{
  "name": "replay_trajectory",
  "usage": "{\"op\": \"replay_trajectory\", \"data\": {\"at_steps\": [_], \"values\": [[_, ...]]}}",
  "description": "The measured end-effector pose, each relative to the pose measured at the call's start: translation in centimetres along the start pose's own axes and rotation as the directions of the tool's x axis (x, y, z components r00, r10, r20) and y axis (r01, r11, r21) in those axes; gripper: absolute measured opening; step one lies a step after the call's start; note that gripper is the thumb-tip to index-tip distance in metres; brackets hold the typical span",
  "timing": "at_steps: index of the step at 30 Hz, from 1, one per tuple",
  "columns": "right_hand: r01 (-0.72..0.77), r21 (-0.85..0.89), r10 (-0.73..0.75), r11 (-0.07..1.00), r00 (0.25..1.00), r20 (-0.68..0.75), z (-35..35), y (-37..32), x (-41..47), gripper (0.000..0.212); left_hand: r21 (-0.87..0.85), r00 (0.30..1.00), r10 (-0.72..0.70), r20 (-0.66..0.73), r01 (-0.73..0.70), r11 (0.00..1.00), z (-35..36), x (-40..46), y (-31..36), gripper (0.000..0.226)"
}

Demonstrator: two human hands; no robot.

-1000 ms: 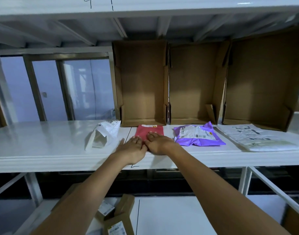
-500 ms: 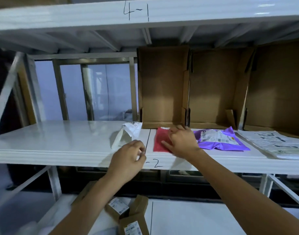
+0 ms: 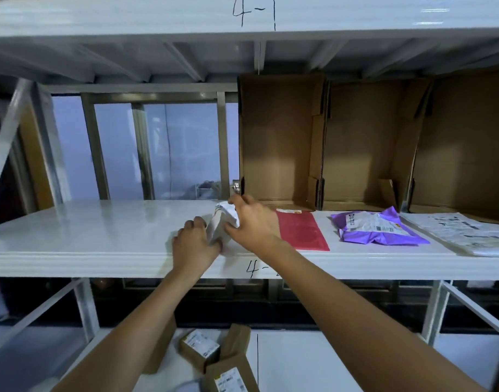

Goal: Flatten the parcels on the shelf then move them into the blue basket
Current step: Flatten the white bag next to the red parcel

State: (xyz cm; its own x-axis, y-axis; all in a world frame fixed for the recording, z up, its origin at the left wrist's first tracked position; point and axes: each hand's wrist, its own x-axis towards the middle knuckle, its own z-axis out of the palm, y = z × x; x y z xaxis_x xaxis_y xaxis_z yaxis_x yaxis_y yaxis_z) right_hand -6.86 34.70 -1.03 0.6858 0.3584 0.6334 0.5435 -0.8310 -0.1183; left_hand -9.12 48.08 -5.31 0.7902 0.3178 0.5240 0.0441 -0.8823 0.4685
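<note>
Both hands grip the crumpled white parcel on the white shelf, left hand curled round its near side, right hand clutching its top, the flat red parcel just right of them.

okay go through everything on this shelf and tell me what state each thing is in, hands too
white parcel: crumpled, standing up off the shelf, gripped from both sides
left hand: fingers curled on the white parcel
right hand: holding the white parcel's top
red parcel: lying flat, untouched
purple parcel: wrinkled, puffy, label up
grey-white parcel: lying flat, partly out of frame
cardboard boxes: on their sides, open toward the camera, empty
</note>
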Motion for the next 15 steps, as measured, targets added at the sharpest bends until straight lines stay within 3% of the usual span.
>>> {"op": "replay_trajectory", "data": {"at_steps": [7, 10, 15], "values": [[-0.119, 0.028, 0.121, 0.992, 0.991, -0.060, 1.5, 0.0, 0.4, 0.025, -0.065, 0.985, 0.118, -0.122, -0.127, 0.990, 0.8, 0.9, -0.6, 0.015], [-0.159, 0.045, 0.161, 0.986, 0.985, -0.067, 2.1, 0.1, 0.3, 0.028, -0.026, 0.962, 0.177, -0.208, -0.186, 0.982, 1.0, 0.7, -0.6, 0.014], [-0.238, 0.124, 0.250, 0.963, 0.964, -0.095, 3.0, -0.2, 0.3, 0.022, -0.137, 0.957, 0.170, -0.236, -0.206, 0.969, 1.2, 0.3, -0.1, 0.018]]}}
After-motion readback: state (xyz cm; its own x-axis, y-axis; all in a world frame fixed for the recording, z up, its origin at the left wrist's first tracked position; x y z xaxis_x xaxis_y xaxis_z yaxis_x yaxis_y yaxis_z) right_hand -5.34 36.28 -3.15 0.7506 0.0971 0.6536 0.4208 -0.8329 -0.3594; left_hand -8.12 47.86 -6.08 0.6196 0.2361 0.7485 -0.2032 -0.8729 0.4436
